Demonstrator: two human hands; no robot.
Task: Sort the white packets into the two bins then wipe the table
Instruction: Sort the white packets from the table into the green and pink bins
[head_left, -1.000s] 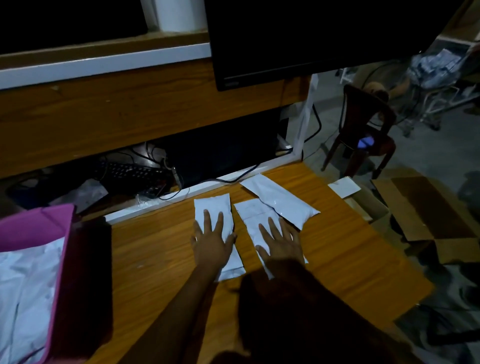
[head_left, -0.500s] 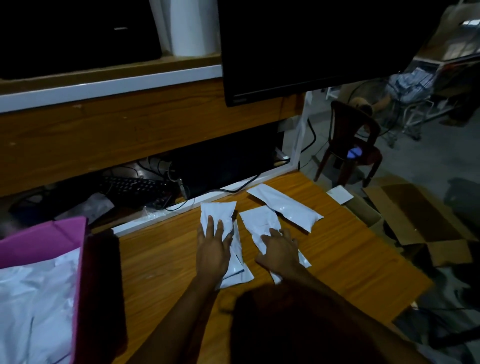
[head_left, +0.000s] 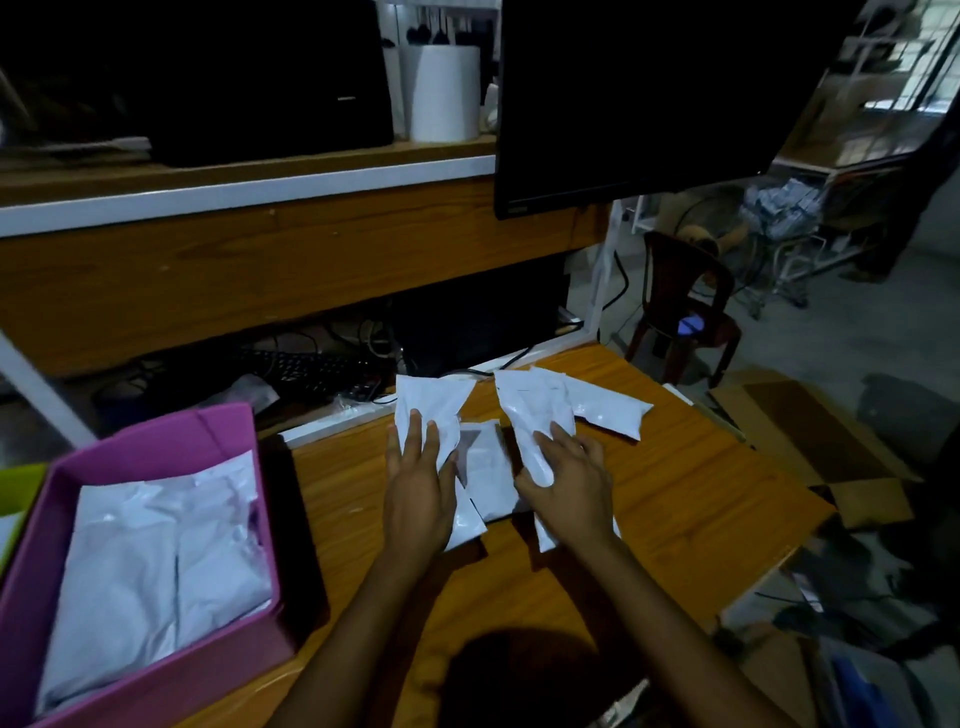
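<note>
Sorting step, wiping not begun: my left hand grips the left packet, my right hand grips the right packet, both tipped up off the table. A third packet lies flat between my hands, a fourth packet just beyond the right one. Next, I judge: carry these left to the pink bin, part filled, or the green bin beside it.

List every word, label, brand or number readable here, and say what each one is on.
No text here can be read.
Monitor: small logo on its lower bezel, too small to read.
Black box at upper left: faint mark on its front, too blurred to read.
White packets: no print visible.
</note>
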